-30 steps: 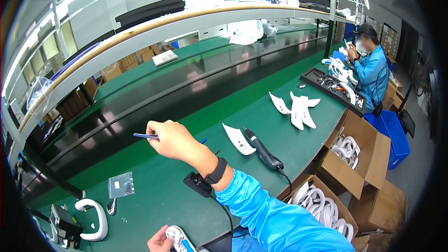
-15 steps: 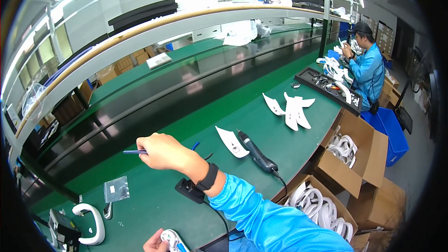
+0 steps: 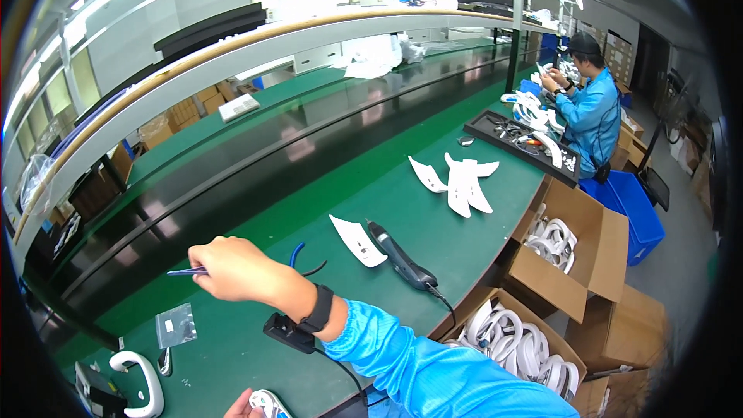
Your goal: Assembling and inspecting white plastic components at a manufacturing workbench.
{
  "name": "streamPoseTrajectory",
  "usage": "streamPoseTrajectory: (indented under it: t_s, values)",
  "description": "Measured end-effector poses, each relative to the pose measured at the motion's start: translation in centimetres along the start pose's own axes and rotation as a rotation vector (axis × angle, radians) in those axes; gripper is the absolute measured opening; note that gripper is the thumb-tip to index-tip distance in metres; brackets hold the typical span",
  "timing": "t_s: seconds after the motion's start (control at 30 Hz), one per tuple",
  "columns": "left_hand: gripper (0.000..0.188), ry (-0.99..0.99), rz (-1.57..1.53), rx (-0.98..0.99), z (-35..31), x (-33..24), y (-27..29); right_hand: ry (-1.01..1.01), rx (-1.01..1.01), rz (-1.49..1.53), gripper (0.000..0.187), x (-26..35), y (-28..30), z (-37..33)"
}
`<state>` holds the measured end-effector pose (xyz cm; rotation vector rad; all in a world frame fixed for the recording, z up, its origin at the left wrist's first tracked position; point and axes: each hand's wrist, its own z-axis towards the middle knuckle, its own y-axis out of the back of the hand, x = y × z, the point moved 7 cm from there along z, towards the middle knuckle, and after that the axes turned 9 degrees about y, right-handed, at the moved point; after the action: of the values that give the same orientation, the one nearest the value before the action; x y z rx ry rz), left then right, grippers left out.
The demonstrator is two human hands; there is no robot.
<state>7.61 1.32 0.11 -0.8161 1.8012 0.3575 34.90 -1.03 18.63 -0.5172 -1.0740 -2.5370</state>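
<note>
Right hand (image 3: 234,269), left of centre, clamped on slim purple tool (image 3: 186,272), long axis pointing left. White part (image 3: 267,402) below, bottom edge, against nearer left hand (image 3: 242,406); left grip cut off, can't tell.

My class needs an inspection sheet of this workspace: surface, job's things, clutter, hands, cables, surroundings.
Surface: green bench top, small white specks at left.
Job's things: tweezers; white-and-blue part.
Clutter: electric screwdriver, white curved panels, clear bag, C-shaped white part.
Hands: right hand grips the tweezers; left hand holds the white-and-blue part, at the picture's lower edge.
Cables: black cords run from screwdriver and wrist unit.
Surroundings: co-worker in blue, cardboard boxes holding white curved parts, blue bin.
</note>
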Motion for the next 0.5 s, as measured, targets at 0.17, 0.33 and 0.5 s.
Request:
streamPoseTrajectory:
  t_s: [0.17,0.33,0.5]
  values:
    - [0.041,-0.013,0.003,-0.036,0.2,0.1,0.4,-0.039,0.056,0.089,0.013,0.3,-0.7,0.3]
    - [0.039,-0.023,-0.001,-0.022,0.6,0.3,0.6,0.038,-0.018,0.031,0.011,0.1,-0.6,0.3]
    - [0.038,-0.017,0.032,-0.014,0.6,0.4,0.5,0.031,-0.005,0.018,0.01,-0.2,-0.9,0.3]
